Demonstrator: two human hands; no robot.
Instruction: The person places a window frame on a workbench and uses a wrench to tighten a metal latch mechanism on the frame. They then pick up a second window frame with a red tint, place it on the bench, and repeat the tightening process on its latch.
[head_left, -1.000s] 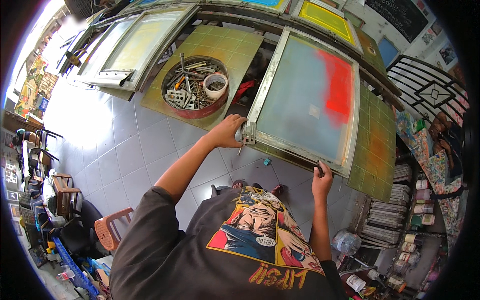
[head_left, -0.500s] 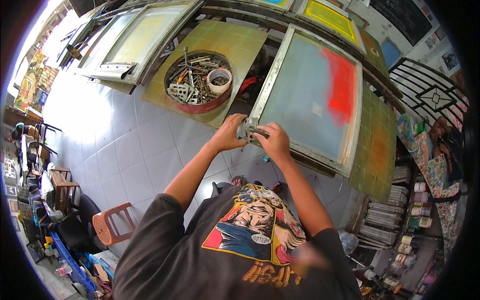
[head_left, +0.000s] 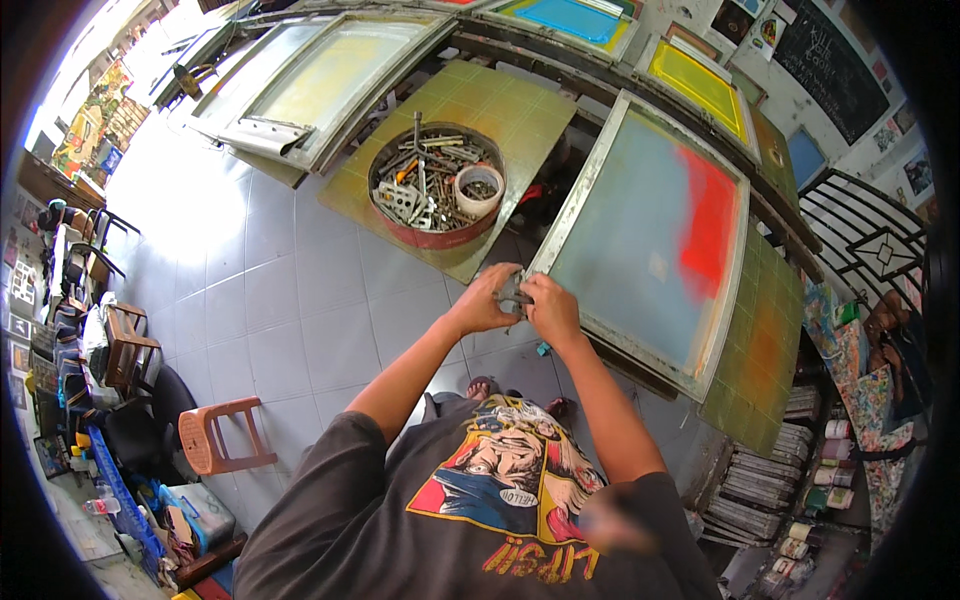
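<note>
A small grey metal clamp-like piece point(head_left: 515, 296) sits at the near left corner of a screen printing frame point(head_left: 650, 250). My left hand point(head_left: 487, 300) is curled round its left side, thumb below and fingers above. Bent fingers of my right hand point(head_left: 550, 308) close on its right side, next to the frame's corner. Much of the piece is hidden by my fingers, so I cannot tell whether it is fixed to the frame. The frame's mesh is greyish blue with a red patch along the right.
A round red-rimmed tub point(head_left: 440, 238) of metal hardware, with a white cup point(head_left: 479, 190) inside, rests on a yellowish board point(head_left: 545, 100) to the left. More screen frames point(head_left: 335, 75) line the bench. An orange stool point(head_left: 222, 436) stands on the tiled floor at left.
The view has shifted, so the bench and tub appear lower and further right. My right fingers, earlier extended along a grey bar of the metal piece, are now bent closer to my left hand.
</note>
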